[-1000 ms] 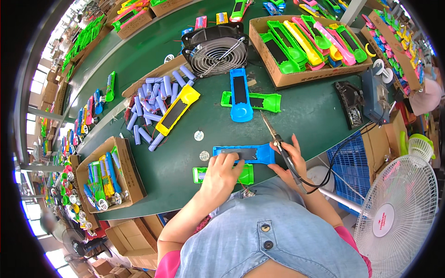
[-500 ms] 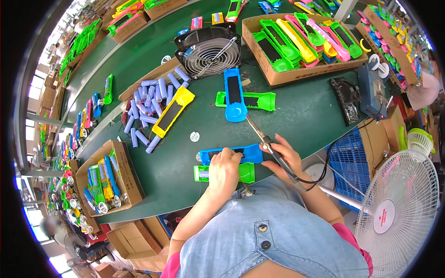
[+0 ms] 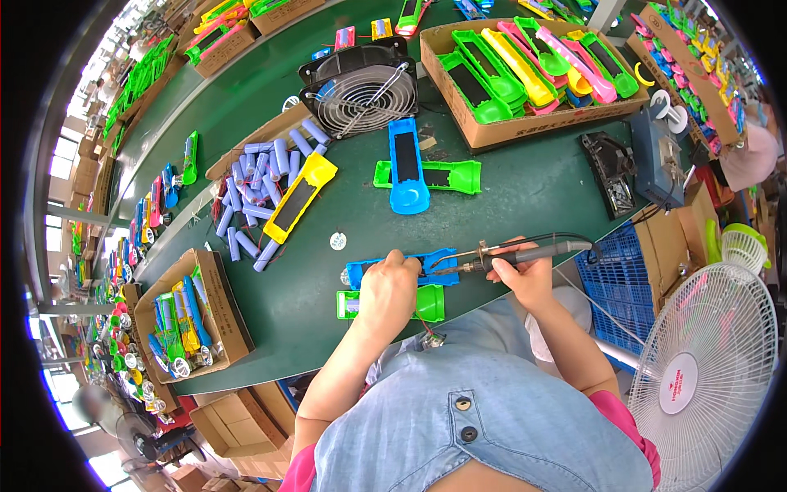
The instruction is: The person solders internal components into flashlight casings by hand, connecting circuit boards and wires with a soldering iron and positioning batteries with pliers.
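In the lower middle of the frame the person works at a dark green table (image 3: 525,205) on a blue flashlight shell (image 3: 398,270), which lies flat near the table's front edge. The left hand (image 3: 387,293) is curled over the shell and presses it down, with the fingertips on its upper side. The right hand (image 3: 525,272) is closed around the black handle of a soldering iron (image 3: 500,257), and the metal tip points left and reaches the open middle of the shell. A black cable goes from the handle toward the right.

Just below the blue shell lies a green shell (image 3: 426,303), partly covered by the left hand, with thin wires near it at the table edge. As a judgement, the soldering on this piece is in progress; whether the joint is finished cannot be told.

Much work seems to remain. In the upper middle a second blue shell (image 3: 407,166) lies across a green one (image 3: 455,176), both open. To the left, a yellow shell (image 3: 298,198) rests on a pile of pale purple battery cells (image 3: 250,197). A cardboard box (image 3: 492,131) at the upper right holds many coloured shells. A square black fan (image 3: 361,82) stands beside it.
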Demonstrator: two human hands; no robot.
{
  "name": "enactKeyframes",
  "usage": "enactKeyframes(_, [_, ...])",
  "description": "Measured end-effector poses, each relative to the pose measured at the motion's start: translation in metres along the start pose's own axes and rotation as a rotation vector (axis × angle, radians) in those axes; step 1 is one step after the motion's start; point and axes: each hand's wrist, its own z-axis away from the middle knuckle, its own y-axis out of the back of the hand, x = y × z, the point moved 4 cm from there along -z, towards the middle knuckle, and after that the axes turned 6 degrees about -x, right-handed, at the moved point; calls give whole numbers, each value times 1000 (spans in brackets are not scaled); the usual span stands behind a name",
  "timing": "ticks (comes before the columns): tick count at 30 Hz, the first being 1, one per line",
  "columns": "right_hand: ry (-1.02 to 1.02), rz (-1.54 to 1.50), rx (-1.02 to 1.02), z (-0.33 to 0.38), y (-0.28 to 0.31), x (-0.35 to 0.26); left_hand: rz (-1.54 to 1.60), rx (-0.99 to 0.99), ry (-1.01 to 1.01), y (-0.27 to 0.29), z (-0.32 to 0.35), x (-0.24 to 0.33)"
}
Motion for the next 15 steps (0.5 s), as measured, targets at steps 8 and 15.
enactKeyframes(8, [-52,38,-4,-4,-7,12,13,0,-5,2,-1,0])
enactKeyframes(15, [6,99,-1,2,-8,11,21,5,9,1,-2,0])
